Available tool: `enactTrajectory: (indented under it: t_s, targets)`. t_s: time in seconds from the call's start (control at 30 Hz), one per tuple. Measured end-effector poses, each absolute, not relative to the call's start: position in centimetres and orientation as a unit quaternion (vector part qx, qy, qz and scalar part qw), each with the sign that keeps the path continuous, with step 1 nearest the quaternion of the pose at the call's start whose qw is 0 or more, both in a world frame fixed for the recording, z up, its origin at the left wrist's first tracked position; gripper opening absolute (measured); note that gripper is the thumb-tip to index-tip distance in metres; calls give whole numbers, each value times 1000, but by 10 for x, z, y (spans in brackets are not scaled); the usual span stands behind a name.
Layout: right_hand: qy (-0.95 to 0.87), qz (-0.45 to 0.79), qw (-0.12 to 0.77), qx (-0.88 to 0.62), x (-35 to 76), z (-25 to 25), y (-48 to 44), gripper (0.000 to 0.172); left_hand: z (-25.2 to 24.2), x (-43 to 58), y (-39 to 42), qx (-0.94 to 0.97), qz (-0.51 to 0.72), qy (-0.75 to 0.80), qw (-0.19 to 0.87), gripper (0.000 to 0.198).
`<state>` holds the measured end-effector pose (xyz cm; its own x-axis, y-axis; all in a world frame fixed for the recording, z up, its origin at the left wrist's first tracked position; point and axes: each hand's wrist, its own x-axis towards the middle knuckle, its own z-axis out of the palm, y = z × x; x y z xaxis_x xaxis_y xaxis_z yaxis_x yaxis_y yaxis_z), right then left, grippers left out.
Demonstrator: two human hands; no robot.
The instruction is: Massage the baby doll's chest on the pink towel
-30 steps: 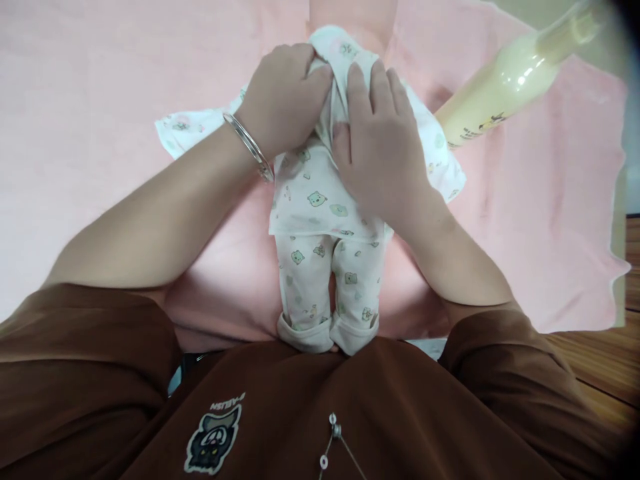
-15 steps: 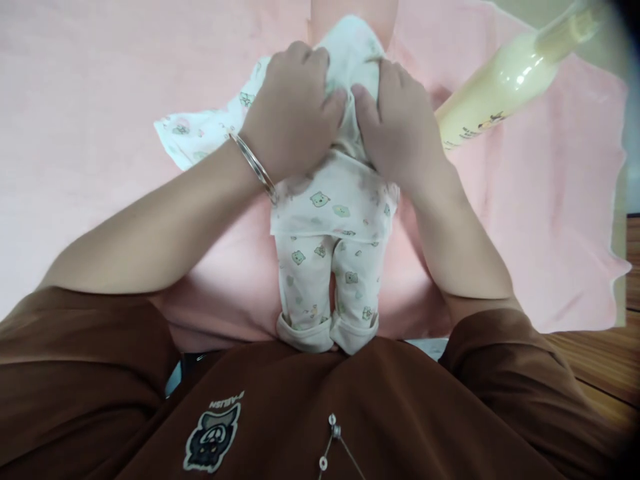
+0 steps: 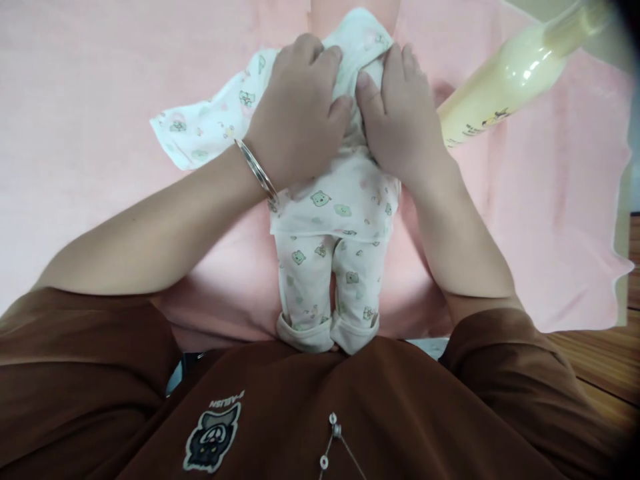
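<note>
A small figure, perhaps a doll, lies on its back in a white printed top (image 3: 340, 200) and matching pants (image 3: 305, 280) with rolled cuffs. Its head end is cut off by the upper frame edge. My left hand (image 3: 300, 113), a silver bangle at the wrist, is closed on the chest part of the top, thumb bent inward. My right hand (image 3: 403, 110) lies on the other side of the chest, fingers stretched upward and thumb apart, touching the cloth. A loose sleeve (image 3: 200, 133) spreads out to the left.
A pale yellow bottle (image 3: 510, 87) lies slanted right of my right hand. Pink cloth (image 3: 90, 133) with a wavy edge covers the surface beneath. Brown wooden boards (image 3: 595, 360) show at the lower right.
The top's collar area has shifted, with a diagonal fold now showing between my hands. My right hand's fingers have straightened and spread. My left hand has moved slightly up and right.
</note>
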<state>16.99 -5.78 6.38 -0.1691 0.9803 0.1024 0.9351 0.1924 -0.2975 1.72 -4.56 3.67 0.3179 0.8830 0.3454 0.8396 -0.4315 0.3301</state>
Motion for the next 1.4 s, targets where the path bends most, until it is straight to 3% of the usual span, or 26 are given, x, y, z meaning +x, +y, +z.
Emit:
enactTrajectory:
  t_s: [0.07, 0.17, 0.37, 0.47, 0.6, 0.67, 0.8, 0.97, 1.2, 1.4]
  targets:
    - [-761, 27, 90, -642, 157, 70, -76, 59, 32, 15, -31, 770, 263, 576, 87, 17]
    - [-775, -19, 66, -628, 144, 75, -96, 56, 25, 12, -17, 753, 267, 592, 106, 14]
    - [-782, -21, 181, -596, 167, 59, -65, 31, 41, 15, -51, 793, 215, 569, 35, 37]
    - [-775, 19, 173, -607, 174, 57, -55, 36, 49, 18, -59, 802, 199, 562, 36, 37]
    - [-788, -29, 88, -609, 164, 70, -78, 54, 38, 17, -39, 765, 237, 596, 62, 30]
    - [-791, -51, 58, -607, 158, 76, -89, 55, 29, 14, -29, 755, 275, 588, 93, 29]
    - [-780, -18, 117, -614, 160, 74, -80, 36, 19, 13, -22, 750, 294, 585, 97, 30]
    - [-742, 113, 167, -639, 174, 59, -50, 44, 21, 20, -27, 730, 263, 625, 89, 24]
    - [-734, 69, 183, -650, 170, 52, -45, 29, 22, 25, -28, 703, 282, 648, 79, 17]
    - [-733, 70, 198, -647, 171, 49, -43, 35, 16, 24, -21, 703, 306, 637, 78, 16]
